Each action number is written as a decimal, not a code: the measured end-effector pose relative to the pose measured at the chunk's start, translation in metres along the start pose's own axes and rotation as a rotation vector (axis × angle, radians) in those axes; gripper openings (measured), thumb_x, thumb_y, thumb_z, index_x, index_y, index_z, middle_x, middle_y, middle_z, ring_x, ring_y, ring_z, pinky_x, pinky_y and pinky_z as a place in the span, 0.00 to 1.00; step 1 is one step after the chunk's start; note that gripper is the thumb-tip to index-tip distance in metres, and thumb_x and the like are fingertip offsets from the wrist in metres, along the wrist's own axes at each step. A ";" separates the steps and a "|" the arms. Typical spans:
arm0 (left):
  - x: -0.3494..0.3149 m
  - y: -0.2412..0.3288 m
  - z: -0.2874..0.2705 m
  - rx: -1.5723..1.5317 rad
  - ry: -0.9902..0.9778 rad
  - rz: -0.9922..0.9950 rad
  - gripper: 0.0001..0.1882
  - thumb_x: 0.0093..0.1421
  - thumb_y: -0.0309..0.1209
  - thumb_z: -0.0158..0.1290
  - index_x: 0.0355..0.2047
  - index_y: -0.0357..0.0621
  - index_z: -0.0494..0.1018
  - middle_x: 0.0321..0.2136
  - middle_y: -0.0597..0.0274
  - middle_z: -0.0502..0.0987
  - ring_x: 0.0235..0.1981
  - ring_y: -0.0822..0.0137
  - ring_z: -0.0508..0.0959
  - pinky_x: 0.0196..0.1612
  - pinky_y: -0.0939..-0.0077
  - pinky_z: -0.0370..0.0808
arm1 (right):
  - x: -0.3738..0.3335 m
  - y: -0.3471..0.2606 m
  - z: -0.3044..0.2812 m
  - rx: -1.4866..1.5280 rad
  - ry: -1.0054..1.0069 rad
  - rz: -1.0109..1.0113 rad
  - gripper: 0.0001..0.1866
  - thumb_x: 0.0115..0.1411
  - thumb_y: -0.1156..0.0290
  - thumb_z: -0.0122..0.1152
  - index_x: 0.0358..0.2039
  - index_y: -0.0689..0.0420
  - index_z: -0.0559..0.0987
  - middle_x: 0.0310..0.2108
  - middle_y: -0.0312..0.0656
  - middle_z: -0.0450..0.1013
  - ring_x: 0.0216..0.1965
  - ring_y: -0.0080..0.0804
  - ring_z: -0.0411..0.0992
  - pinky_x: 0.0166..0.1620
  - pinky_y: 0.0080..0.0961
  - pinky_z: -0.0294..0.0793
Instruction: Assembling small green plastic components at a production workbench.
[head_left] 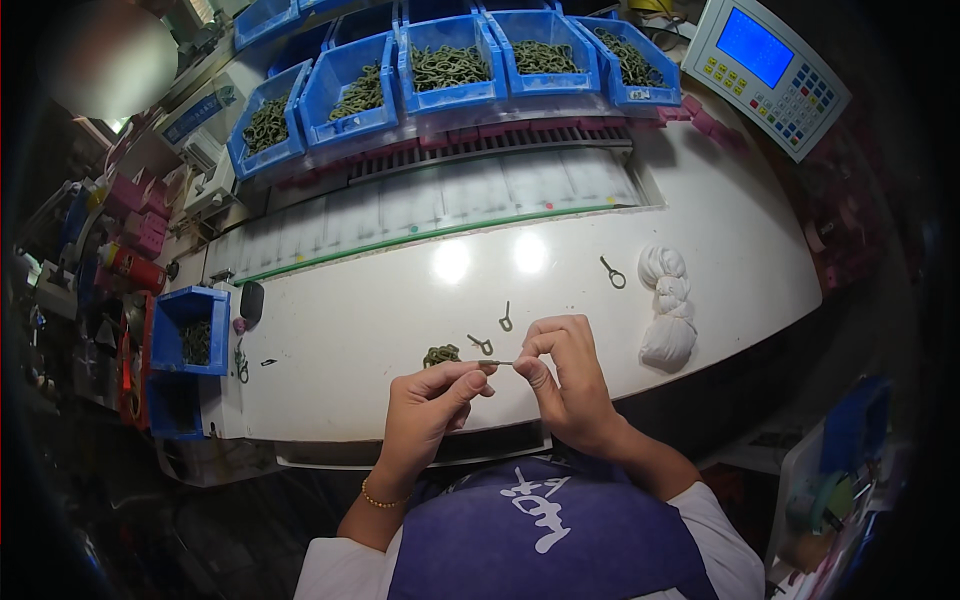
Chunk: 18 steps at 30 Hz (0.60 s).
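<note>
Between the fingertips of my two hands is a thin olive-green piece (504,363), seen edge-on. My left hand (428,400) pinches one end with thumb and forefinger. At the other end, the thumb and bent forefinger of my right hand (567,378) close on it. A small heap of olive-green ring-ended pieces (440,355) lies just beyond my left fingers. Two loose pieces, a ring-ended one (481,345) and another (506,319), lie beyond my fingertips. Farther right rests a larger ring with a stem (614,277).
Blue bins (450,98) full of similar pieces line the back, behind a pale slotted strip (430,196). A knotted white cloth (668,318) lies right, below a keypad device with a blue screen (760,80). At left stand another blue bin (205,295) and a black object (253,301).
</note>
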<state>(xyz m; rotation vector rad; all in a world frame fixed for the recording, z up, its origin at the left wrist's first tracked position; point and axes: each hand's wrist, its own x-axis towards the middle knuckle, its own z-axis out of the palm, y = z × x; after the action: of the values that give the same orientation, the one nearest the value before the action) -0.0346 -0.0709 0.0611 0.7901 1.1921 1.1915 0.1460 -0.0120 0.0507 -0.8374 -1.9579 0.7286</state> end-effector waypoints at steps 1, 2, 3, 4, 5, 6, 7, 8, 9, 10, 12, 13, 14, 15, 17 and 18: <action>0.000 0.000 0.000 -0.003 0.010 -0.009 0.10 0.63 0.30 0.56 0.39 0.33 0.79 0.25 0.60 0.79 0.16 0.82 0.65 0.16 0.89 0.59 | 0.000 0.000 0.001 0.016 0.005 0.012 0.07 0.62 0.70 0.60 0.33 0.59 0.72 0.37 0.44 0.69 0.41 0.43 0.65 0.46 0.34 0.65; 0.001 -0.001 0.000 -0.003 0.011 -0.010 0.10 0.63 0.30 0.56 0.39 0.33 0.79 0.25 0.60 0.79 0.16 0.82 0.65 0.16 0.89 0.59 | 0.000 0.001 0.001 0.016 0.005 0.013 0.07 0.62 0.70 0.60 0.33 0.59 0.72 0.37 0.44 0.69 0.41 0.43 0.65 0.46 0.34 0.65; 0.001 -0.001 0.000 0.003 0.015 -0.001 0.10 0.63 0.29 0.56 0.39 0.33 0.79 0.25 0.60 0.79 0.17 0.82 0.66 0.17 0.89 0.59 | 0.000 0.001 0.002 0.019 0.010 0.020 0.08 0.62 0.70 0.59 0.33 0.59 0.71 0.37 0.44 0.68 0.41 0.43 0.65 0.45 0.34 0.65; 0.002 -0.002 -0.001 0.009 0.021 0.008 0.10 0.63 0.28 0.56 0.39 0.33 0.79 0.25 0.59 0.79 0.17 0.82 0.66 0.17 0.89 0.60 | 0.000 0.002 0.003 0.024 0.014 0.026 0.08 0.62 0.70 0.59 0.34 0.60 0.71 0.36 0.44 0.68 0.40 0.43 0.65 0.45 0.34 0.65; 0.002 -0.002 -0.001 0.009 0.022 0.008 0.10 0.63 0.28 0.56 0.39 0.33 0.79 0.25 0.59 0.79 0.17 0.82 0.66 0.17 0.89 0.60 | 0.000 0.002 0.004 0.025 0.013 0.026 0.08 0.62 0.70 0.59 0.34 0.60 0.71 0.36 0.44 0.68 0.40 0.43 0.65 0.45 0.34 0.65; 0.002 -0.002 -0.001 0.012 0.028 0.009 0.10 0.63 0.28 0.57 0.40 0.33 0.79 0.26 0.59 0.79 0.17 0.81 0.66 0.17 0.89 0.60 | 0.000 0.002 0.004 0.027 0.023 0.020 0.08 0.62 0.70 0.59 0.34 0.60 0.71 0.36 0.44 0.68 0.40 0.42 0.65 0.45 0.34 0.65; 0.003 -0.002 -0.001 0.014 0.032 0.011 0.10 0.62 0.28 0.57 0.40 0.33 0.79 0.26 0.59 0.80 0.17 0.81 0.67 0.17 0.89 0.60 | 0.000 0.003 0.005 0.027 0.033 0.015 0.07 0.62 0.70 0.59 0.34 0.60 0.71 0.36 0.44 0.68 0.40 0.42 0.65 0.45 0.34 0.65; 0.003 0.000 -0.001 0.014 0.031 0.010 0.10 0.62 0.28 0.57 0.40 0.33 0.79 0.26 0.59 0.80 0.17 0.81 0.67 0.17 0.89 0.60 | 0.000 0.003 0.006 0.027 0.033 0.016 0.07 0.62 0.70 0.59 0.34 0.60 0.71 0.36 0.44 0.68 0.40 0.42 0.65 0.45 0.34 0.65; 0.003 0.002 -0.002 0.012 0.016 -0.013 0.11 0.62 0.29 0.57 0.41 0.33 0.79 0.26 0.60 0.80 0.17 0.82 0.66 0.18 0.89 0.61 | 0.000 0.003 0.006 0.013 0.044 -0.005 0.07 0.62 0.71 0.59 0.34 0.59 0.71 0.36 0.44 0.68 0.40 0.42 0.65 0.45 0.34 0.65; 0.003 0.003 -0.002 0.010 0.002 -0.036 0.12 0.62 0.29 0.58 0.43 0.34 0.79 0.27 0.61 0.80 0.18 0.82 0.66 0.20 0.89 0.63 | 0.000 0.003 0.007 -0.001 0.055 -0.026 0.07 0.61 0.72 0.60 0.34 0.59 0.71 0.36 0.44 0.68 0.40 0.42 0.65 0.44 0.34 0.65; 0.003 0.002 -0.004 -0.020 -0.014 -0.030 0.12 0.62 0.29 0.58 0.43 0.33 0.78 0.27 0.60 0.80 0.18 0.82 0.66 0.20 0.89 0.63 | -0.001 0.001 0.007 -0.027 0.055 -0.065 0.07 0.60 0.72 0.61 0.35 0.59 0.71 0.36 0.44 0.68 0.40 0.42 0.65 0.44 0.34 0.66; 0.003 0.002 -0.005 -0.050 -0.031 -0.024 0.13 0.62 0.28 0.57 0.44 0.32 0.78 0.28 0.59 0.81 0.18 0.81 0.67 0.20 0.88 0.64 | -0.001 0.000 0.007 -0.054 0.055 -0.104 0.08 0.59 0.73 0.61 0.35 0.58 0.71 0.36 0.44 0.68 0.39 0.41 0.65 0.44 0.34 0.66; 0.003 0.002 -0.005 -0.050 -0.031 -0.024 0.13 0.62 0.28 0.57 0.44 0.32 0.78 0.28 0.59 0.81 0.18 0.81 0.67 0.20 0.88 0.64 | -0.001 0.000 0.007 -0.054 0.055 -0.103 0.08 0.59 0.73 0.61 0.35 0.58 0.71 0.36 0.44 0.68 0.39 0.41 0.65 0.44 0.34 0.66; 0.003 0.002 -0.006 -0.069 -0.043 -0.020 0.13 0.62 0.28 0.57 0.44 0.32 0.78 0.28 0.58 0.81 0.18 0.80 0.67 0.20 0.88 0.65 | -0.001 0.000 0.008 -0.063 0.062 -0.124 0.08 0.59 0.74 0.62 0.35 0.58 0.71 0.36 0.43 0.68 0.39 0.41 0.65 0.43 0.34 0.66; 0.003 0.002 -0.007 -0.089 -0.054 -0.015 0.12 0.62 0.27 0.57 0.43 0.31 0.78 0.28 0.57 0.81 0.18 0.80 0.68 0.21 0.88 0.65 | -0.001 0.000 0.009 -0.072 0.068 -0.145 0.09 0.58 0.74 0.62 0.35 0.58 0.71 0.36 0.43 0.68 0.39 0.41 0.65 0.43 0.34 0.66; 0.003 0.001 -0.008 -0.088 -0.053 -0.014 0.12 0.62 0.27 0.57 0.43 0.31 0.78 0.28 0.56 0.81 0.18 0.80 0.68 0.21 0.88 0.66 | -0.001 0.000 0.009 -0.074 0.068 -0.146 0.09 0.58 0.74 0.62 0.35 0.58 0.71 0.36 0.43 0.68 0.39 0.41 0.65 0.43 0.33 0.66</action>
<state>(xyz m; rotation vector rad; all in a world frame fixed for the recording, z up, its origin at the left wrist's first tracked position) -0.0428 -0.0688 0.0599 0.7420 1.0927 1.1959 0.1387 -0.0143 0.0464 -0.7440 -1.9717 0.5379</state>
